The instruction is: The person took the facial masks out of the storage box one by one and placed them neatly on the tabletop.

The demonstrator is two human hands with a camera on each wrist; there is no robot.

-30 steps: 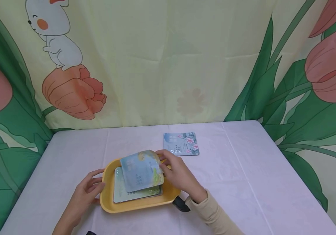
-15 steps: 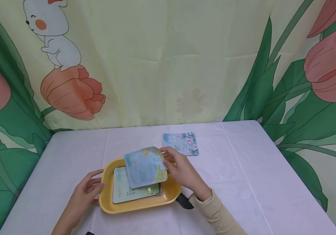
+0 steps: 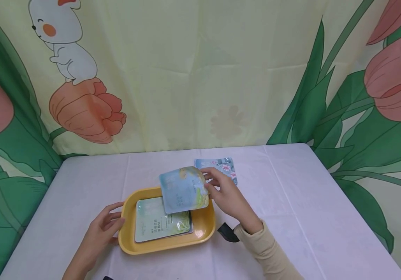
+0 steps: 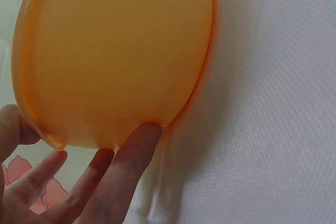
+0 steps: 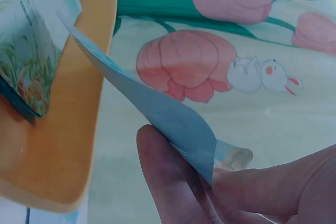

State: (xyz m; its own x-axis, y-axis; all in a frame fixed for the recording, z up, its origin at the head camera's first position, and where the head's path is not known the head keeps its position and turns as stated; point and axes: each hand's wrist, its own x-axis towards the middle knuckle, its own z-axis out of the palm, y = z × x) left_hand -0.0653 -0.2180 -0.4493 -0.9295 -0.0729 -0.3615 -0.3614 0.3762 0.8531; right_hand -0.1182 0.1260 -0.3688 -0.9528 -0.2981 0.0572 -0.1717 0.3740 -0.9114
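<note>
My right hand (image 3: 225, 194) pinches the right edge of a blue sheet mask packet (image 3: 183, 190) between thumb and fingers. It is raised above the back right part of a yellow tray (image 3: 169, 247). The right wrist view shows that packet (image 5: 157, 103) nearly edge-on. My left hand (image 3: 99, 235) holds the tray's left end, with fingertips (image 4: 144, 135) against its outer wall. Inside the tray lies a pale green packet (image 3: 155, 227) on what looks like another one, of which only an edge shows.
A blue flowered packet (image 3: 227, 166) lies on the white tablecloth (image 3: 274, 217) behind the tray, partly covered by my right hand and the held packet. A printed curtain (image 3: 172, 97) hangs at the table's far edge. A black piece (image 3: 228, 233) sits at my right wrist.
My right hand has lifted the blue packet up, back and to the right, uncovering more of the pale green packet. The left hand and the tray have stayed in place.
</note>
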